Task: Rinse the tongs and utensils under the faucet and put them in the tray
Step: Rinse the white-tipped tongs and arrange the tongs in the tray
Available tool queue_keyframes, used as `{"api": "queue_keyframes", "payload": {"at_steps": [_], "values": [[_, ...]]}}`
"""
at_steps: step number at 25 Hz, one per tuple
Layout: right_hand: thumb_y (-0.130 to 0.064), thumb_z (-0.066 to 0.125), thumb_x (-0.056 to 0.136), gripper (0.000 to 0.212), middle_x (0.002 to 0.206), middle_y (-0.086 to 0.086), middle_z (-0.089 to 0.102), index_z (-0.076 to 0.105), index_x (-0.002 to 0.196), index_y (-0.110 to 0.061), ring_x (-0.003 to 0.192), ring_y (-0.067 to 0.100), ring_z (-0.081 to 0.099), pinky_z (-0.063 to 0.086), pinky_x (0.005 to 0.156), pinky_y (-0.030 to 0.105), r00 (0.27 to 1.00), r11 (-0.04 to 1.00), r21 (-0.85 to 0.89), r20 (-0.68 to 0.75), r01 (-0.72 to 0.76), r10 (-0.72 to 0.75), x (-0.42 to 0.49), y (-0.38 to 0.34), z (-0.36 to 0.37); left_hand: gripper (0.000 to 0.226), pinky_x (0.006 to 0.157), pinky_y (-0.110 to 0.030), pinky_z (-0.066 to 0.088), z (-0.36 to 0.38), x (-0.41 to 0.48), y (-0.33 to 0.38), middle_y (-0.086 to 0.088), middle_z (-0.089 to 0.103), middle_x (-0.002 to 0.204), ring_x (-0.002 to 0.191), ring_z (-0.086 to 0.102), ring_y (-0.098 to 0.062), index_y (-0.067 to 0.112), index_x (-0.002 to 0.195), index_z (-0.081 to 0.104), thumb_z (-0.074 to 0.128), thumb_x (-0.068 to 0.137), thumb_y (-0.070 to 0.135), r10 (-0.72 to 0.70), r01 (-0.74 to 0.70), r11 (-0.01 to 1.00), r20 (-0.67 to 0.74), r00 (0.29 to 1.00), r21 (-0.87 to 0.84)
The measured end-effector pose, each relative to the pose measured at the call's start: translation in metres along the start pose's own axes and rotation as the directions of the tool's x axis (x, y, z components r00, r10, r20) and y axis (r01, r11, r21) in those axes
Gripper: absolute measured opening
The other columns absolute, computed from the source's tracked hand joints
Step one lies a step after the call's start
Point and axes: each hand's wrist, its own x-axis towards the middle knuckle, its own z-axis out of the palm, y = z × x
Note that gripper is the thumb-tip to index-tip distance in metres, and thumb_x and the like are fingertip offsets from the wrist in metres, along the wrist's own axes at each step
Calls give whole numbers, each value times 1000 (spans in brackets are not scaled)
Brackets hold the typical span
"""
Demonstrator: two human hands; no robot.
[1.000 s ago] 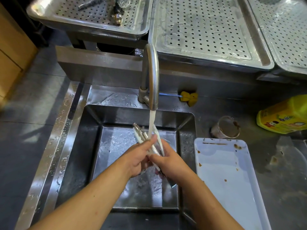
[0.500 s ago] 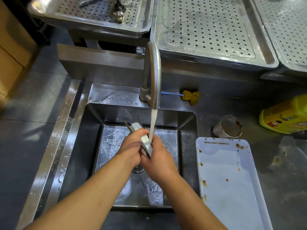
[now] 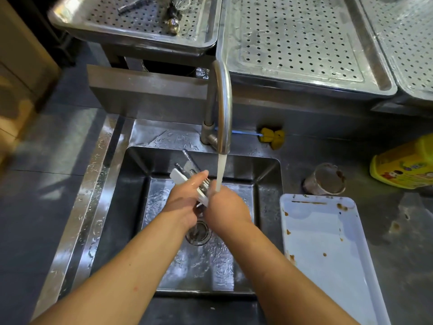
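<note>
Two hands share one load. The left hand (image 3: 184, 204) and the right hand (image 3: 226, 208) meet directly below the faucet (image 3: 222, 102) spout, over the sink (image 3: 132, 207), and hold the utensil bundle (image 3: 181, 179) between them. The bundle comprises a flat white handle, metal tines and two slim tong tips that project up and to the left of the spout.

Left fingers are wrapped over the middle of the bundle. The right hand is clenched on its near end, though its fingers are hidden under the back of the hand. The water stream (image 3: 220, 172) lands where the right hand meets the bundle, not on the projecting tips.

Recommended practice for the rinse, as a judgement:

1. Slide the bundle lengthwise so that every part passes under the spout, tips included.
2. Rotate it and fan the pieces apart — water cannot reach faces pressed together.
3. Hold it low under the spout to limit splash, and grip firmly, since wet metal is likely to slip toward the drain (image 3: 198, 232).
4. Shake off excess water before transfer.

The white tray (image 3: 328, 254) lies on the surface to the right of the faucet and carries brown stains. A perforated tray (image 3: 98, 17) behind and left of the faucet already holds a few items. Which one is intended cannot be told.
</note>
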Motion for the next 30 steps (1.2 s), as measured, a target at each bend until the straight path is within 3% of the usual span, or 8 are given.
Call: {"api": "queue_keyframes", "payload": {"at_steps": [3,5,11,15,19,21,24,30], "values": [[-47,72,78,42,83,-13,56,39,103,-43,79,19,64,44,55,30,997,965,262,74,14,-35,-9,5,-3,23,59,-31,61,-1,0,8,-12,75,74,59,72,-26,9,77,76,71,92,26,-57,60,996,37,998,-68],[-53,71,76,49,96,-15,66,42,115,-47,86,15,67,52,65,33,993,927,375,109,-11,-32,-19,15,-9,32,56,-31,62,-2,-1,3,-10,73,65,55,72,-25,9,66,75,65,92,25,-85,92,992,84,993,-92],[-57,54,84,58,98,-7,68,30,136,-48,81,25,67,47,60,39,996,985,173,90,-26,11,-52,38,4,15,58,-33,60,-8,-18,-33,-6,74,71,61,72,-23,17,81,79,74,91,26,-116,129,990,199,973,-56],[-46,64,90,55,111,-11,70,36,137,-52,88,15,68,52,67,36,990,966,258,138,-23,-13,-47,37,8,13,48,-31,58,-7,-19,-35,-10,71,67,55,71,-23,11,83,76,68,94,15,-96,103,993,106,990,-61],[-31,71,94,29,99,0,78,69,123,-30,73,17,73,60,63,37,953,580,773,301,-257,22,-21,35,-3,24,45,-33,59,-8,-8,-3,-11,71,60,49,72,-25,5,75,64,62,95,19,-93,96,960,24,995,-261],[-14,62,98,17,91,13,76,74,108,-8,70,27,73,65,68,48,940,384,857,307,-342,151,-5,32,-7,19,46,-33,59,-9,-1,12,-6,70,63,54,74,-20,9,79,60,61,97,16,-23,9,929,-33,999,-370],[-5,60,99,14,101,17,75,74,102,-2,74,23,77,66,68,41,919,199,905,337,-376,204,13,21,-10,16,47,-38,60,-14,6,23,-2,67,68,62,74,-16,14,82,57,60,98,15,43,-67,882,-62,997,-466],[-40,57,104,39,95,17,78,70,111,-4,70,25,75,64,64,37,778,401,751,614,-524,-132,8,21,-15,35,58,-31,62,-21,0,15,-2,71,63,61,75,-19,11,63,74,65,94,24,-17,30,964,54,998,-264]]}}
